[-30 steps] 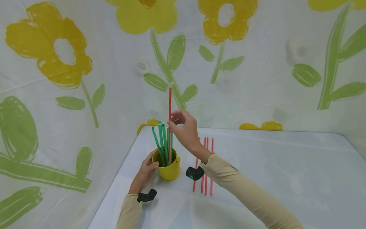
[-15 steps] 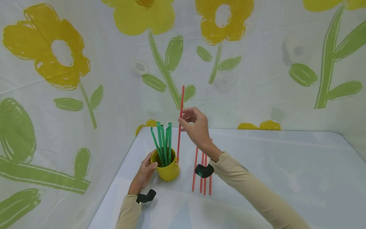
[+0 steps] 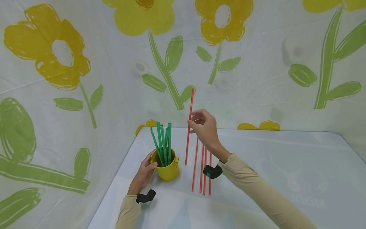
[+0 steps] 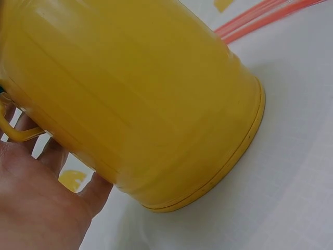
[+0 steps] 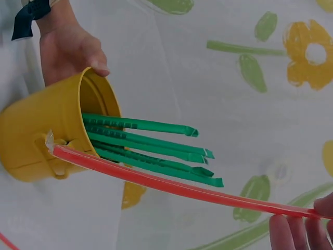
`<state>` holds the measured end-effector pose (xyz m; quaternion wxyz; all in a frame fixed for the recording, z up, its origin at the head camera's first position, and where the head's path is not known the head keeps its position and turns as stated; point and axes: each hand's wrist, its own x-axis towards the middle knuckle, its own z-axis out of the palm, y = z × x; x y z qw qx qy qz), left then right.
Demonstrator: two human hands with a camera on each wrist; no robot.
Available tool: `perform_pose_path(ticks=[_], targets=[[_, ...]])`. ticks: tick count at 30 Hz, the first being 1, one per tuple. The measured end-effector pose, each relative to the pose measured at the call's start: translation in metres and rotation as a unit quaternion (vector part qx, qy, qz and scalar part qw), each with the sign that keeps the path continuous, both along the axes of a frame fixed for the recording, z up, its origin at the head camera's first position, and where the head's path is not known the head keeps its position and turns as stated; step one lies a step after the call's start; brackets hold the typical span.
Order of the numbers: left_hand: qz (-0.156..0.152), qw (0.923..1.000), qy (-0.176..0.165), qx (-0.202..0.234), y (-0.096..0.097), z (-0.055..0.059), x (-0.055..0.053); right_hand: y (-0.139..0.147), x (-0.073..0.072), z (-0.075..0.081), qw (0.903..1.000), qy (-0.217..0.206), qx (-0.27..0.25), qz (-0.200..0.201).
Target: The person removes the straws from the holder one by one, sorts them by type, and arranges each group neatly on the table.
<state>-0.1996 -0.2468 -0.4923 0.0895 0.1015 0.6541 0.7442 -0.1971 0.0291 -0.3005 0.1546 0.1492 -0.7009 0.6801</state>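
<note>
My left hand holds the small yellow bucket from its left side, thumb at the rim. The bucket stands upright on the table, with several green wrapped straws leaning inside it. Between thumb and fingertips, my right hand pinches a red straw that hangs nearly upright to the right of the bucket. In the right wrist view a bit of clear wrapper shows at the straw's lower end, which overlaps the bucket's side loop. The left wrist view shows fingers behind the bucket wall.
Several more red straws lie side by side on the white table, right of the bucket and partly under my right wrist. A cloth with printed flowers hangs behind and to the left of the table.
My right hand has moved right with the red straw, whose lower end overlapped the bucket's opening a second ago and is now outside it. My left hand stays on the bucket.
</note>
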Motion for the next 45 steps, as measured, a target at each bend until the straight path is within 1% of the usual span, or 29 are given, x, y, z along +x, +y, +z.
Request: perform_pose_path(ticks=[10,14,23,28,35,45], targets=[[0.004,1.0000,-0.001,-0.005,-0.001,-0.002,0.000,0.011,-0.002,-0.009,0.9998,-0.017,-0.004,-0.002],[0.004,1.0000,-0.001,0.000,0.000,-0.001,0.000,0.015,-0.002,-0.013,0.9997,-0.025,-0.006,-0.003],[-0.003,0.9999,0.014,-0.004,0.000,-0.001,0.000,0.023,-0.002,-0.021,0.9991,-0.041,-0.010,-0.009],[-0.004,0.9999,0.015,0.001,0.000,0.000,0.000,0.029,-0.002,-0.026,0.9985,-0.053,-0.014,-0.008],[-0.003,0.9998,0.017,-0.001,0.000,0.000,0.001,0.040,-0.023,-0.059,0.9971,-0.073,-0.016,-0.014],[-0.002,0.9999,0.016,-0.001,0.000,-0.001,0.002,0.055,-0.027,-0.077,0.9938,-0.104,-0.001,-0.039]])
